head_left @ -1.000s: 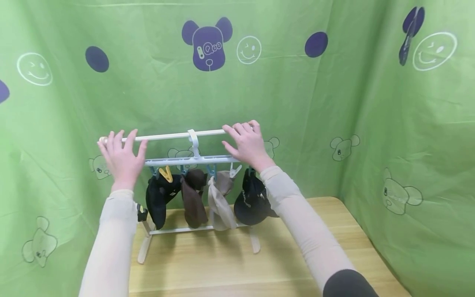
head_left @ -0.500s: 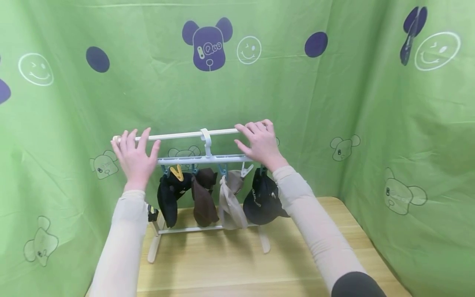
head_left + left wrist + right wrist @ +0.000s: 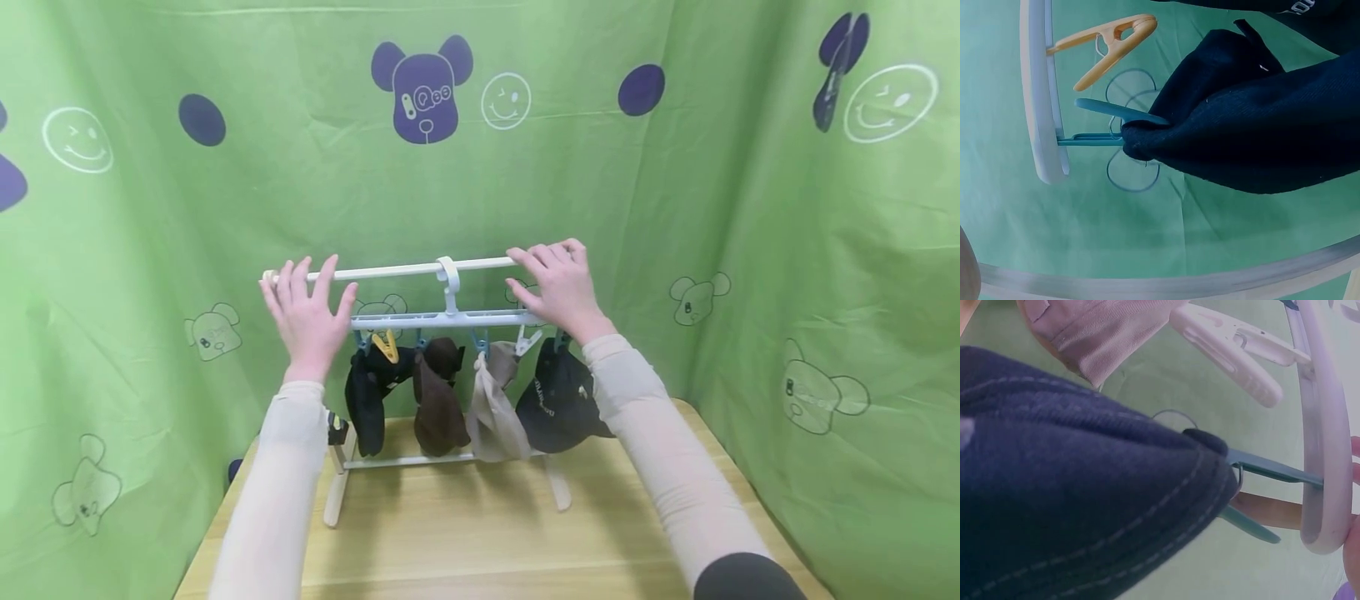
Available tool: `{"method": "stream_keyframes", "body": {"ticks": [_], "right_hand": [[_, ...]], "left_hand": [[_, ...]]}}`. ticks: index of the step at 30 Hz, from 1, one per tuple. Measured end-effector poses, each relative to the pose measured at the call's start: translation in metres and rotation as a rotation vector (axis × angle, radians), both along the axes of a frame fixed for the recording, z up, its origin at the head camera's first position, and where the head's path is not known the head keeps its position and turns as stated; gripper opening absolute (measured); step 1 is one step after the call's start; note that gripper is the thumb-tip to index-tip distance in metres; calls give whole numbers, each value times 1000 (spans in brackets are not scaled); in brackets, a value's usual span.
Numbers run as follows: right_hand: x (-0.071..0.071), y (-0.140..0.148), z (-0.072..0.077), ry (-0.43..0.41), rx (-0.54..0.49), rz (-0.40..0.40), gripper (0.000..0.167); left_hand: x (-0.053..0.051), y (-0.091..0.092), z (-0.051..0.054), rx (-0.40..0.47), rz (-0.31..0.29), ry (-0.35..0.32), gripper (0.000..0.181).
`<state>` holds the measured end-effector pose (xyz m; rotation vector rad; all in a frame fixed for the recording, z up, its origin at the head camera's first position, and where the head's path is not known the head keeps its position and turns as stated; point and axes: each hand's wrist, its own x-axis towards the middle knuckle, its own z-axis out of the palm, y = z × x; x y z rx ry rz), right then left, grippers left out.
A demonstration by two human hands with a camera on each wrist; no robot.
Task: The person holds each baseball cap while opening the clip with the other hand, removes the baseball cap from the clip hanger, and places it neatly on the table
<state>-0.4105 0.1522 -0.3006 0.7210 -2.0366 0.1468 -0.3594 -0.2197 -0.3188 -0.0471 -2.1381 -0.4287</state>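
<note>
A small drying rack with a white top bar [image 3: 397,271] stands on the table. From the bar hangs a pale blue clip hanger [image 3: 450,319] with several caps: a black cap [image 3: 365,408], a brown cap [image 3: 438,408], a beige cap [image 3: 495,417] and a dark cap [image 3: 558,400]. My left hand [image 3: 307,321] lies against the rack's left end, fingers straight and spread, thumb apart. At the right end, my right hand [image 3: 566,292] rests over the bar with its thumb stretched out. Teal clips [image 3: 1104,109] hold the caps; a yellow clip [image 3: 386,344] hangs loose.
The rack's feet [image 3: 558,485] stand on the wooden table [image 3: 450,542]. Green printed cloth [image 3: 300,183] surrounds the table behind and at both sides. A white clip [image 3: 1229,353] sits on the hanger between the beige and dark caps.
The rack, with its hanger and caps, has slid steadily to the right across the table. Both hands have moved right along with it, staying at its two ends.
</note>
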Motion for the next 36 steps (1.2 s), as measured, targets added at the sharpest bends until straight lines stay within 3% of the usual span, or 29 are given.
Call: {"method": "stream_keyframes", "body": {"ticks": [12, 24, 36], "right_hand": [[1, 26, 0, 6, -4, -1, 42], [1, 52, 2, -23, -16, -13, 43], [-5, 77, 1, -21, -43, -28, 42]], "left_hand": [[-7, 22, -5, -25, -16, 22, 58], [-10, 46, -5, -58, 0, -37, 62], [-15, 71, -7, -71, -2, -51, 66]]}}
